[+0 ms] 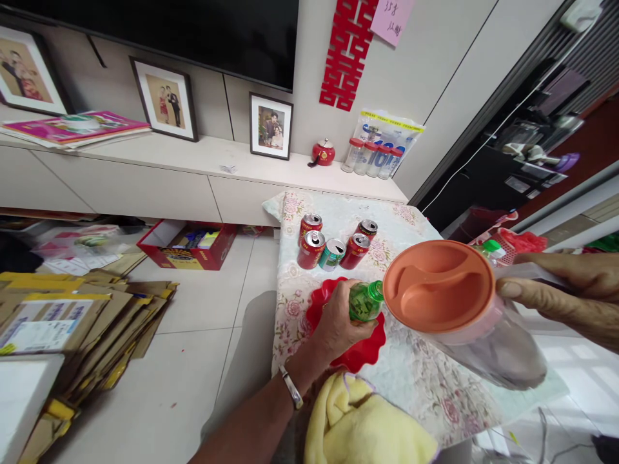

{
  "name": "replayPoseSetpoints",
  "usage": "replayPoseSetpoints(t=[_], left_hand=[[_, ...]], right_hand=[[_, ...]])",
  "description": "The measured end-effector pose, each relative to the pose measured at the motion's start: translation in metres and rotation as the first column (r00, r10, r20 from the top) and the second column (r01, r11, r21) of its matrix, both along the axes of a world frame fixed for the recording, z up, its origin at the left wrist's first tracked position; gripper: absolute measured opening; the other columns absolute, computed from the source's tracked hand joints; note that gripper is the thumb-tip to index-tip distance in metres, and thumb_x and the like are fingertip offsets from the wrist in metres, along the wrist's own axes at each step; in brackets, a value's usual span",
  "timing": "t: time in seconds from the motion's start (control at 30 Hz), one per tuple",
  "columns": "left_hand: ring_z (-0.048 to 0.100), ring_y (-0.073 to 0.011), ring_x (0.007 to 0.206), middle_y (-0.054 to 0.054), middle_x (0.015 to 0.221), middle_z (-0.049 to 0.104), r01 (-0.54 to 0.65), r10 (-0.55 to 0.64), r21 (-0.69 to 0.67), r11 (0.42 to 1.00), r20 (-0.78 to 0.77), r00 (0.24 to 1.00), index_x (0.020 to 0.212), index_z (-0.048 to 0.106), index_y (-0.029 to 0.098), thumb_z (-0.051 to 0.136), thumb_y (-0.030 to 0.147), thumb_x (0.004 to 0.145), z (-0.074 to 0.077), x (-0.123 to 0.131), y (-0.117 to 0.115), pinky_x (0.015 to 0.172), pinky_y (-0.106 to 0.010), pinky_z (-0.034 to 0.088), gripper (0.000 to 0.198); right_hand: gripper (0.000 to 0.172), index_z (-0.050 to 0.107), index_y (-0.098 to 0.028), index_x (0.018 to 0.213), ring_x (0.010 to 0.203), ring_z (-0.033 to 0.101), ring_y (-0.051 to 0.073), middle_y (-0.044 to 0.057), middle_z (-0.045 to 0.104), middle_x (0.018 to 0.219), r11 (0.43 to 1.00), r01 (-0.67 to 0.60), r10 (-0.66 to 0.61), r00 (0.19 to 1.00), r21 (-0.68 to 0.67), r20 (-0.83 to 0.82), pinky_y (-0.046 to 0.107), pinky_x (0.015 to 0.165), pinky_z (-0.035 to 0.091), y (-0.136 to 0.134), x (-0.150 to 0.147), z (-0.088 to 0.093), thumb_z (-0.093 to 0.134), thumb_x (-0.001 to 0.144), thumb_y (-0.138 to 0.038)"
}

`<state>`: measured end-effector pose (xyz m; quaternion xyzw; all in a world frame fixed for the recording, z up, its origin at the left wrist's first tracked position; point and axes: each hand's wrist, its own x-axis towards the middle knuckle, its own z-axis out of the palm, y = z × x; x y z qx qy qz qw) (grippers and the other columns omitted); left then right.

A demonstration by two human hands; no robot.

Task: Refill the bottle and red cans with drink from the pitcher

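Facing a long pale cabinet (116, 174) with a black television (159, 32) above, and nearer, a worktop (411, 370) under a floral cloth. And here, held up over the right side of that worktop, a see-through pitcher (454, 332) with an orange lid (435, 303)! Leans well off upright, long axis slanting from lid at upper left to base at lower right, top tipped leftward. Has it by the handle in the right hand (585, 306), thumb up near the lid's rim, other fingers bent behind and partly hidden.

At the near edge, a bunched yellow towel (367, 425). Beyond it, a red wavy-edged dish (362, 354). Up on the wall, a red paper cutting (347, 58), readable as double-happiness characters stacked in columns. Beside it but lower, a bag (411, 138) showing big blue figures, partly blocked by red-lidded jars (372, 161).

Over the dish now, a green bottle (363, 304), capless! Tilts too, neck aimed up and right, straight at the pitcher's lid; touching or just short, cannot tell. Wraps it firmly in the left hand (338, 319), fingers closed round the body.

Farther back, four red cans (312, 248) around one green can (333, 254), all upright, lettering too small to read. Last, a pink note (393, 19), handwritten, "35" legible.
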<state>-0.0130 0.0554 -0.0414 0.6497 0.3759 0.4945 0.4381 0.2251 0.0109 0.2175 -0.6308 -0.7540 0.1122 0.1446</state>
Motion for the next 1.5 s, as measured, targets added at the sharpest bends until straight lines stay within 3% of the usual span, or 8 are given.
replayPoseSetpoints(t=[0.53,0.83,1.5], left_hand=[[0.067,-0.0323,0.12,-0.011,0.126,0.065,0.005,-0.005,0.006,1.0,-0.006,1.0,0.131,0.048,0.025,0.084,0.025,0.071,-0.0005,-0.0009,0.0001,0.101,-0.048,0.057,0.07],[0.068,-0.0328,0.116,-0.012,0.125,0.066,0.003,-0.003,0.001,1.0,-0.001,1.0,0.131,0.048,0.023,0.084,0.028,0.071,0.0,-0.0002,0.0007,0.098,-0.049,0.059,0.07],[0.069,-0.0326,0.117,-0.012,0.125,0.066,0.003,-0.003,0.007,1.0,-0.005,1.0,0.131,0.048,0.023,0.083,0.028,0.072,0.0011,-0.0009,0.0003,0.098,-0.048,0.059,0.069]], right_hand=[[0.038,0.078,-0.035,0.08,0.057,0.07,0.019,-0.004,0.075,0.067,1.0,-0.004,0.003,1.0,0.009,0.018,0.024,0.045,0.055,0.0004,0.0026,-0.0012,0.065,0.084,-0.071],[0.038,0.08,-0.036,0.085,0.062,0.073,0.02,-0.005,0.083,0.087,1.0,-0.004,0.003,0.999,0.031,0.032,0.024,0.047,0.057,0.0003,0.0029,-0.0008,0.066,0.085,-0.071],[0.037,0.081,-0.038,0.088,0.065,0.075,0.021,-0.005,0.083,0.086,0.999,-0.004,0.003,1.0,0.041,0.029,0.024,0.05,0.058,-0.0002,0.0042,-0.0008,0.067,0.084,-0.071]])
